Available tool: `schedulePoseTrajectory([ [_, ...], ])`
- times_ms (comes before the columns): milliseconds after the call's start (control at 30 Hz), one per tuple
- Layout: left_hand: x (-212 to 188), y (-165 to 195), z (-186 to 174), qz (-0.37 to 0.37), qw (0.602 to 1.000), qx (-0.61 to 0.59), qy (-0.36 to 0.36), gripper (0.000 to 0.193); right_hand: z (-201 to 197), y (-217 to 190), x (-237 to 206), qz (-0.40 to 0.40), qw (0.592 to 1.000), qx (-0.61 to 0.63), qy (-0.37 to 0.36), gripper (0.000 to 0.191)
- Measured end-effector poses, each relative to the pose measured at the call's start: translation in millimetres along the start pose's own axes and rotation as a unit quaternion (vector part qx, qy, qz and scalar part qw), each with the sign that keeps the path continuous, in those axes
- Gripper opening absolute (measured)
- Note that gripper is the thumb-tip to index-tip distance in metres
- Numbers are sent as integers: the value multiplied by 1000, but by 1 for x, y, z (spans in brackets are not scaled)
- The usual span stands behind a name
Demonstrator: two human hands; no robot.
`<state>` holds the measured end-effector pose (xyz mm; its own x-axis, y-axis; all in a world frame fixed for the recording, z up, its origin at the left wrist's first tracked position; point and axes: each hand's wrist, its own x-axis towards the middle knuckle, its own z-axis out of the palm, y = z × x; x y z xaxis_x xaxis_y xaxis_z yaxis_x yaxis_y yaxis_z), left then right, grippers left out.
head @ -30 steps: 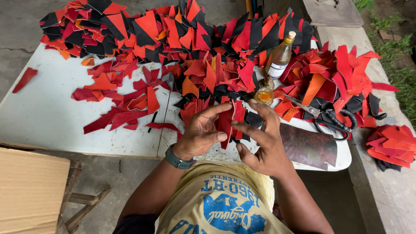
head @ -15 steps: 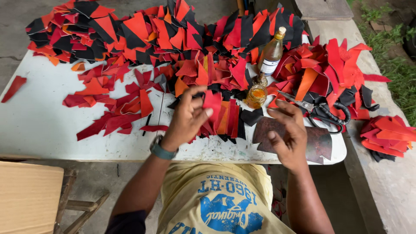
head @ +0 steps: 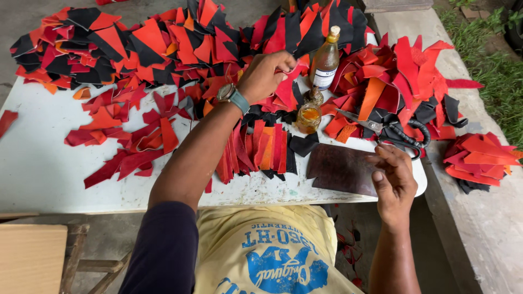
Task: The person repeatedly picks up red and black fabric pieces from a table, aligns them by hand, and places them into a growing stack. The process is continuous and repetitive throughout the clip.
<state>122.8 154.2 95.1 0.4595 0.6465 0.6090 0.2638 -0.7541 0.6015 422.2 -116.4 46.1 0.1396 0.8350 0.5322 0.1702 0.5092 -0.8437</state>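
My left hand (head: 265,75) reaches far over the white table (head: 43,169) and pinches a red leather scrap (head: 287,87) in the heap by the bottle. A grey watch sits on that wrist. My right hand (head: 393,182) hovers at the table's right front edge, fingers loosely curled, holding nothing, beside a dark brown leather slab (head: 342,169). A row of red, orange and black strips (head: 256,152) lies in front of me between the two hands.
Red, orange and black leather offcuts (head: 152,49) cover the far half of the table. An amber glass bottle (head: 326,61), a small jar of orange paste (head: 309,117) and large black scissors (head: 392,133) stand mid-right. More scraps (head: 479,158) lie on the concrete ledge. A wooden stool (head: 32,256) is at lower left.
My left hand has left the strip row and stretched forward to the heap by the bottle, taking hold of a red scrap. My right hand slid right, off the brown slab.
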Motion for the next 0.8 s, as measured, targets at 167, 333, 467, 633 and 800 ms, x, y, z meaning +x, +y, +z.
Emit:
schedulePoseTrajectory([
  [167, 19, -18, 1, 30, 995, 67, -65, 17, -1, -2, 1, 11, 1000, -6, 10, 42],
  [333, 21, -45, 4, 39, 982, 90, -163, 23, -6, 2, 0, 15, 1000, -6, 20, 39],
  [467, 20, -58, 7, -22, 943, 146, -299, 24, -8, 7, -4, 21, 999, -11, 26, 36],
  [633, 19, -38, 2, -39, 966, 121, -226, 25, -10, 19, -10, 42, 998, -16, 34, 31],
  [800, 1, -12, -57, 39, 992, 106, -51, 19, -19, 36, -5, 70, 997, -25, 17, 34],
])
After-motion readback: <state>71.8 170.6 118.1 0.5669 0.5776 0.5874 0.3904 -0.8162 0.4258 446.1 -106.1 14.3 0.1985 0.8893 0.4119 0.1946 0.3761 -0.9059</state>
